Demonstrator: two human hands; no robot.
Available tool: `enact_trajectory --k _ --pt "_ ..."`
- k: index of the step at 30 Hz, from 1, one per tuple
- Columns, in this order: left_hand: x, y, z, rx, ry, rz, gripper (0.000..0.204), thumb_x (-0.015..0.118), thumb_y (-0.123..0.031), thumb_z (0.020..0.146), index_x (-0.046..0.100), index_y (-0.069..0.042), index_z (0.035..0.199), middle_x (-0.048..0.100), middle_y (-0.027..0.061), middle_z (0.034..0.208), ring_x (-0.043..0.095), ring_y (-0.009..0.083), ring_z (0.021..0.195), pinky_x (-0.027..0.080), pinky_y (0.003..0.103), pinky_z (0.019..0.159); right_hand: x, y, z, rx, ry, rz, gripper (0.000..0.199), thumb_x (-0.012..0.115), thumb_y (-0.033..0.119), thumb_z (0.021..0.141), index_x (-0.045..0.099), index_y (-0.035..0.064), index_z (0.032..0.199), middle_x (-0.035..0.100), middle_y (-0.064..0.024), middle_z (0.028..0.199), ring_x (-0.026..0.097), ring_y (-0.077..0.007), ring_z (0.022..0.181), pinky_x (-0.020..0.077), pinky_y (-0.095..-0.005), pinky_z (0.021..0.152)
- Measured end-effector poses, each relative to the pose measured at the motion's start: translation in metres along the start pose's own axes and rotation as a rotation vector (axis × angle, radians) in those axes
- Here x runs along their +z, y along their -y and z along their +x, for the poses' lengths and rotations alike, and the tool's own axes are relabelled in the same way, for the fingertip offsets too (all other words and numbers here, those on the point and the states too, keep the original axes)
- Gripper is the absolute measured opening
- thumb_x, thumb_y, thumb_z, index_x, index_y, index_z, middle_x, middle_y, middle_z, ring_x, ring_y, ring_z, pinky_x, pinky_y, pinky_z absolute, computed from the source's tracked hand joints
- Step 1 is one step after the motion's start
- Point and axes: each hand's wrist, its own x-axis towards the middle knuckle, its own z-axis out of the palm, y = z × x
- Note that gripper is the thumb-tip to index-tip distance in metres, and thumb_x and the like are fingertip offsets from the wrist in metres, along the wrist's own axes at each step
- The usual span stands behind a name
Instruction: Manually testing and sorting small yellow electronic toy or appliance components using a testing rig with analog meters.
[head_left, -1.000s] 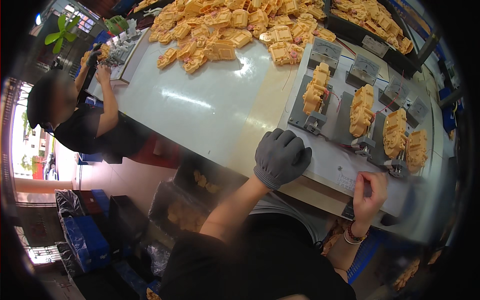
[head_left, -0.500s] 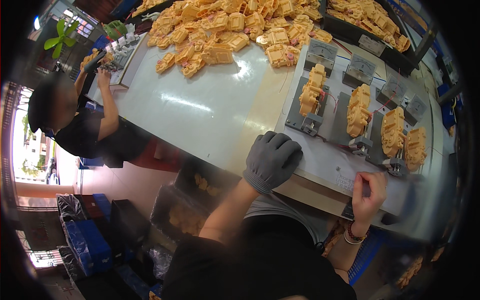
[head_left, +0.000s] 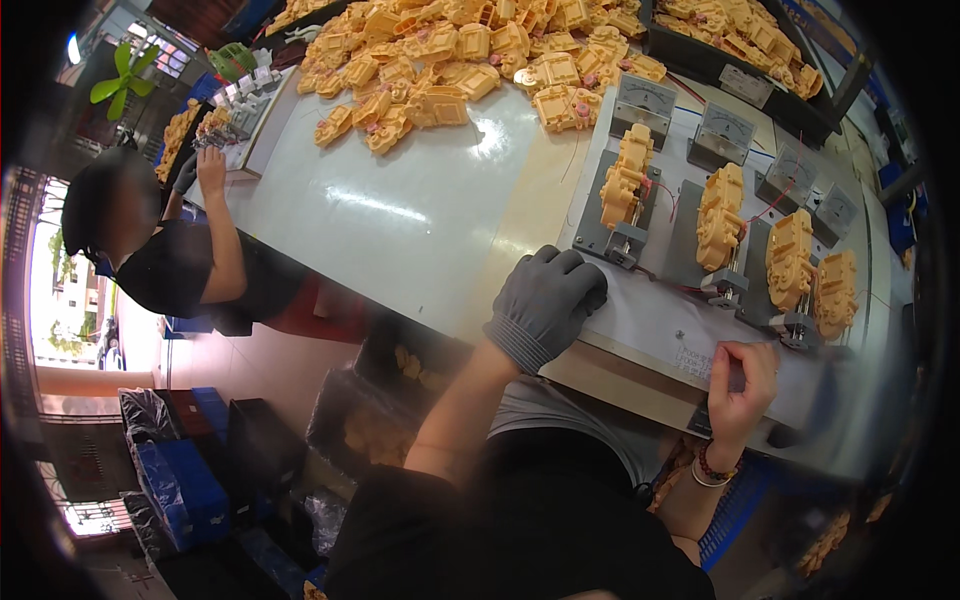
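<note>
Stretching across the middle as a glossy white workbench (head_left: 350, 250), catching streaks of glare. Spreading below its left edge as a pale, smooth floor (head_left: 235, 370). Glowing with daylight through a bright opening (head_left: 58, 285) at far left, facing greenery, and through a barred window (head_left: 95, 518) lower down.

From head height, one wide fisheye view looks down, close over the left hand (head_left: 548, 303) and right hand (head_left: 742, 390), facing across the table (head_left: 400, 250).

Open tabletop (head_left: 380, 225) left of gray fixtures (head_left: 592, 232)
</note>
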Motion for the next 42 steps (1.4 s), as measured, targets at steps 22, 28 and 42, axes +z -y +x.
enact_trajectory --k 22,28,42 --pt "0.009 0.004 -0.003 0.106 -0.129 0.014 0.008 0.067 -0.009 0.075 0.061 -0.011 0.08 0.06 0.0058 0.08 0.056 0.0289 0.078 0.045 0.04 0.071 0.0 0.022 0.009 0.035 -0.045 0.304 0.005 0.066 0.0 0.074 0.065 0.0035 0.078 0.06 -0.0071 0.067 0.055 -0.021 0.063 0.0419 -0.0305 0.059" --pt "-0.016 0.012 0.004 0.191 -0.009 -0.082 0.011 0.066 -0.007 0.075 0.061 -0.01 0.085 0.062 0.0069 0.085 0.058 0.0295 0.082 0.046 0.039 0.073 0.05 0.073 0.023 0.106 0.194 0.681 0.053 0.07 0.009 0.076 0.051 0.0033 0.125 0.062 -0.0134 0.102 0.062 -0.0247 0.088 0.0507 -0.0335 0.077" --pt "-0.049 -0.008 0.12 0.074 0.177 0.014 0.029 0.059 -0.039 0.087 0.065 -0.013 0.097 0.068 0.0158 0.088 0.065 0.0355 0.082 0.05 0.04 0.07 0.079 0.068 0.033 -0.099 0.196 0.738 0.055 0.061 0.003 0.065 0.054 0.0013 0.12 0.059 -0.0134 0.1 0.06 -0.0266 0.086 0.0501 -0.0339 0.08"
